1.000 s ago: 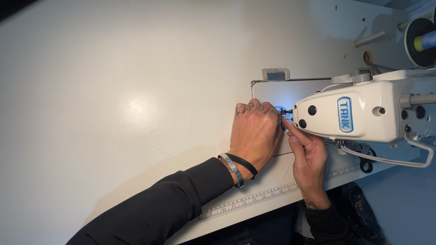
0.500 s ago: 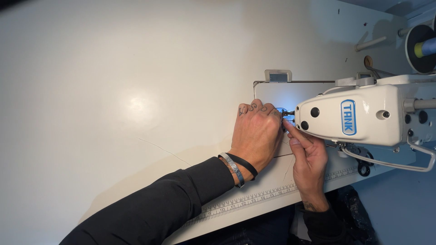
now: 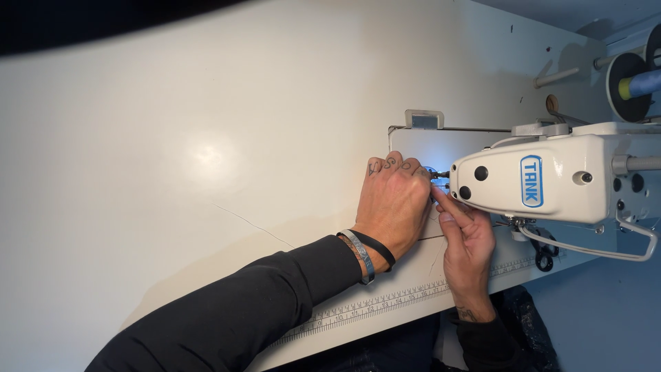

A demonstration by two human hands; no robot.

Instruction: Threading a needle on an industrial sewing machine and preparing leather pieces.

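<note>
Left hand: the left hand lies knuckles up on the white table, fingers curled down at the needle area of the sewing machine; whether the fingertips pinch anything cannot be told, as they are hidden under the hand.
Right hand: the right hand comes in from the near edge, its forefinger stretched up to the needle area, the other fingers loosely folded; it seems to close on something very fine there, but what it holds is too small to tell.
Hands together: the two hands touch or nearly touch, the left just beside and partly over the right's fingertip.
Sewing machine: the white sewing machine head stands to the right of both hands, its end with two dark round knobs just beside the fingers; a small light shines at the needle.
Wrist: a metal bangle and a dark band sit on the left wrist, above a black sleeve.
Table edge: a printed ruler strip runs along the near edge, under the forearms.
Far right: a thread spool with blue and yellow thread stands behind the machine.
</note>
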